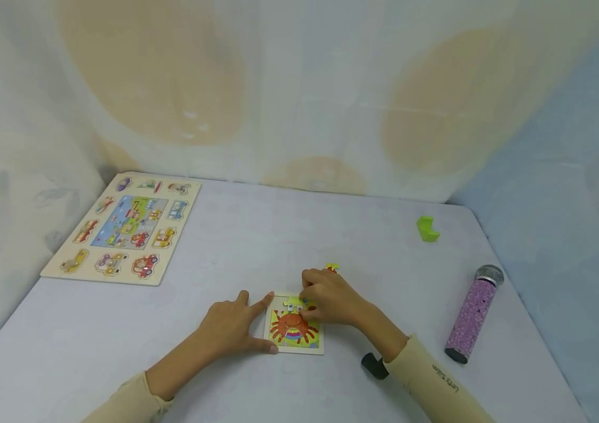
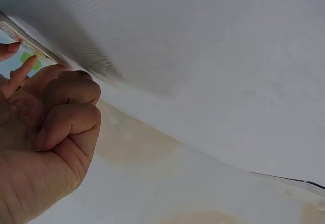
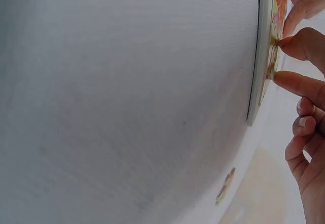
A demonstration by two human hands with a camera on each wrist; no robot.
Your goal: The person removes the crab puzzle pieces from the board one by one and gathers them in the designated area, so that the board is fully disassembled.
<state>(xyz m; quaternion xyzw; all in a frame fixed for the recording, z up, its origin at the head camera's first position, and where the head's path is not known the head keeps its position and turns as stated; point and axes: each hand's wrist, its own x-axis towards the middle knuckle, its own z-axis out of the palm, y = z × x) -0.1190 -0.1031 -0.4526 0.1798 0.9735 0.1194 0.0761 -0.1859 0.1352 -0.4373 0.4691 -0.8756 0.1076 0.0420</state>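
Note:
A small crab jigsaw puzzle (image 1: 294, 329) lies in a pale frame near the front middle of the table. Thumb and index finger of my left hand (image 1: 227, 326) hold the frame at its left corners; in the left wrist view the other fingers of that hand (image 2: 66, 112) are curled. My right hand (image 1: 333, 296) pinches a puzzle piece (image 3: 271, 64) at the puzzle's upper right, where the fingers partly hide it. Just beyond this hand lies a loose yellow and red puzzle piece (image 1: 333, 267), also visible as a thin sliver (image 3: 225, 186) in the right wrist view.
A larger wooden vehicle puzzle board (image 1: 159, 267) lies at the back left. To the right are a green block (image 1: 427, 229) and a purple glitter microphone (image 1: 471, 320). A small black object (image 1: 373, 365) sits by the right forearm. Curtains (image 1: 310, 88) border the table's back and sides.

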